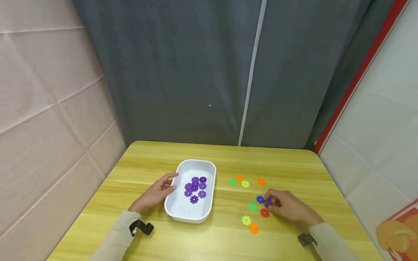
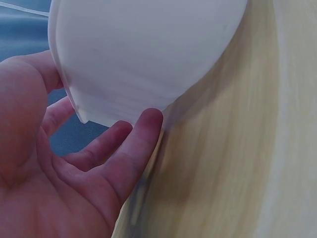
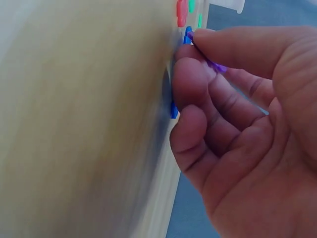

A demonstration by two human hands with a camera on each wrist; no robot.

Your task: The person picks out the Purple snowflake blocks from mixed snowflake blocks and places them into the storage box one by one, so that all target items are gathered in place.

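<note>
Purple disc (image 1: 268, 202) — a small flower-shaped plastic piece — is pinched between the thumb and fingertips of the right hand (image 1: 289, 207), low over the table (image 1: 225, 239) toward its right edge; in the right wrist view the purple disc (image 3: 214, 65) is seen edge-on between thumb and forefinger. Nine loose discs are counted on the table around that hand: three orange (image 1: 240, 178), two green (image 1: 233, 181), two yellow (image 1: 245, 184), one blue (image 1: 259, 199) and one red (image 1: 265, 212). The blue and red ones lie just beside the fingertips.

A white tray (image 1: 209, 170) is set left of the table's middle, and about seven more purple discs (image 1: 195, 187) are heaped in its far half, some overlapping so the count is not certain. The left hand (image 1: 156, 195) is laid against the tray's left wall with relaxed, fairly straight fingers and nothing is gripped by it; in the left wrist view the fingertips (image 2: 148, 124) are seen touching the tray's outer wall (image 2: 148, 54).

Bare tabletop is left along the near edge, along the far edge and between tray and loose discs. The table is hemmed in by a grey curtain (image 1: 196, 72) behind, a padded wall (image 1: 49, 108) on the left and a white panel (image 1: 385, 127) on the right.
</note>
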